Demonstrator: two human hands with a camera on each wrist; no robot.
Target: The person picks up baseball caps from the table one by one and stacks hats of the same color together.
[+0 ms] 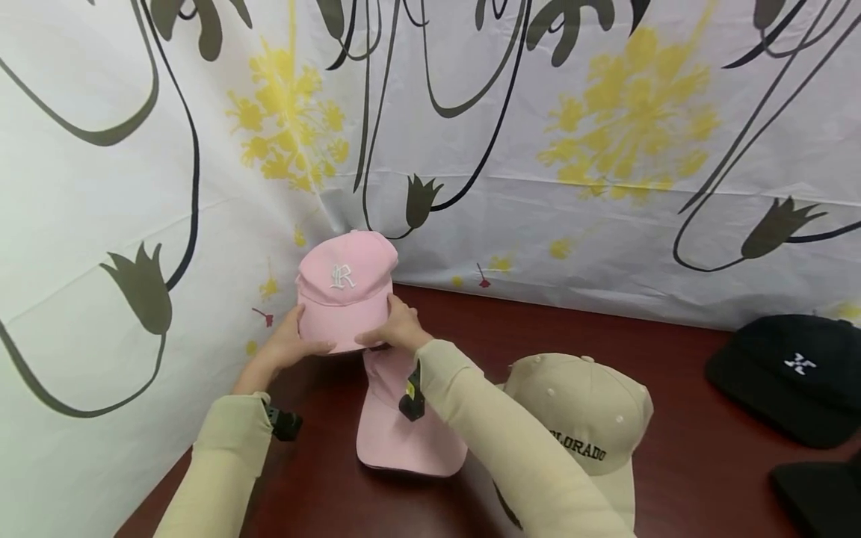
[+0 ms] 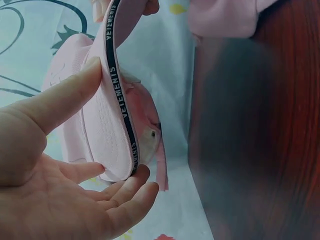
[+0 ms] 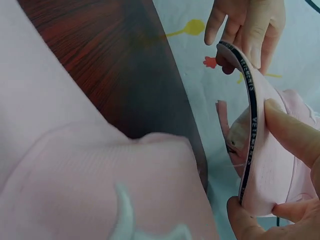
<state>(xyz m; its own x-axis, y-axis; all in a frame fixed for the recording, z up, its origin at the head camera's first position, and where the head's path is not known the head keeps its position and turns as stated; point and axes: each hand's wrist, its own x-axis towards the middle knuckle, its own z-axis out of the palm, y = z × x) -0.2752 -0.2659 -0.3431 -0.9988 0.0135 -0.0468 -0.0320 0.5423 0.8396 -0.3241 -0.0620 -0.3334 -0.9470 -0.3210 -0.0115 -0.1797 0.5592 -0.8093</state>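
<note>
A pink cap (image 1: 350, 261) with a white letter R is held up off the table at the far left corner, its front facing me. My left hand (image 1: 291, 342) pinches the left side of its brim, thumb on top and fingers below, as the left wrist view shows. On the brim's other side my right hand (image 1: 400, 327) grips in the same way. Black tape lettered VETEMENTS edges the brim (image 2: 117, 95); the right wrist view shows the thumb on top of the brim (image 3: 270, 165). A second pink cap (image 1: 406, 444) lies on the table below, partly hidden by my right arm.
A beige cap (image 1: 578, 396) lettered in black stands right of my right forearm, partly covered by it. Farther right lie a black cap (image 1: 794, 373) and a dark item (image 1: 821, 493) cut off by the frame. Patterned white cloth (image 1: 498, 134) walls the dark red table (image 1: 679, 478) behind and left.
</note>
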